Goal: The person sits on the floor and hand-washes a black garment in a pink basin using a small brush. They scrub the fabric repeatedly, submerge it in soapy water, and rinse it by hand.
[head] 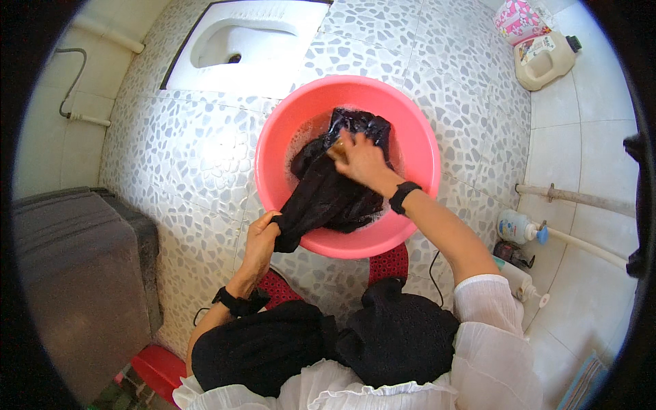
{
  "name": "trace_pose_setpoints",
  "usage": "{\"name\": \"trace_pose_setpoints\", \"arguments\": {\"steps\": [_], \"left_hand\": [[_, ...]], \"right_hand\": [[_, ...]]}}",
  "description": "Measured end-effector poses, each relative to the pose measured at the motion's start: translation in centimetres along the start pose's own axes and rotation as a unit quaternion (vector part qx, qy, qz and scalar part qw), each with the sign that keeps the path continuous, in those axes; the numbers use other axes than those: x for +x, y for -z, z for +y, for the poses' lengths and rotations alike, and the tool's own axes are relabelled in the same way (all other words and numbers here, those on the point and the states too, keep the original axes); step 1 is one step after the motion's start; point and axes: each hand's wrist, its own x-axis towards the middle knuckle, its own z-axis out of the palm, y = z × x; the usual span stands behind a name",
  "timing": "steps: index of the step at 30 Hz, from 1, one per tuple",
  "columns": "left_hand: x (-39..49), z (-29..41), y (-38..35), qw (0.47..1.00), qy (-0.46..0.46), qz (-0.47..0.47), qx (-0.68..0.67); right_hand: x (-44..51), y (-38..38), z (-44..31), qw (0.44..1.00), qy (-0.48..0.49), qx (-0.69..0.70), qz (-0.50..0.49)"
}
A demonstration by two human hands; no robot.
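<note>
A pink plastic basin [421,148] stands on the floor before me, with sudsy water [293,148] along its inside. Wet black cloth [328,187] lies bunched in it, and one end is drawn out over the near left rim. My left hand [262,238] grips that end just outside the basin. Over the cloth, my right hand [361,159] holds a small yellow-brown block [338,148] against it. Blur and my fingers partly hide the block, so I cannot tell whether it is soap or a brush.
A white squat toilet [179,56] is set in the floor ahead. Along the right wall stand a beige jug [546,59], a pump bottle [515,226] and a white bottle [517,279], near pipes [579,197]. A dark bin-like box [77,266] and a red plastic stool [161,371] are left.
</note>
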Motion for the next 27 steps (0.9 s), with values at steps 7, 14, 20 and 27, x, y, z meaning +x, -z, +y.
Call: {"name": "trace_pose_setpoints", "arguments": {"steps": [7, 14, 20, 27], "left_hand": [[-0.2, 1.1, -2.2, 0.996, 0.044, 0.070, 0.029], [-0.4, 0.1, -1.5, 0.989, -0.018, 0.016, 0.145], [-0.9, 0.5, -0.9, 0.990, -0.063, -0.007, 0.129], [0.0, -0.9, -1.4, 0.991, -0.027, 0.060, 0.115]], "right_hand": [[-2.1, 3.4, -4.0, 0.982, 0.026, 0.177, -0.058], [-3.7, -0.2, -6.0, 0.989, 0.092, 0.096, -0.071], [0.7, 0.2, 0.9, 0.998, -0.043, 0.004, 0.037], [-4.0, 3.6, -5.7, 0.965, 0.085, 0.215, -0.121]]}}
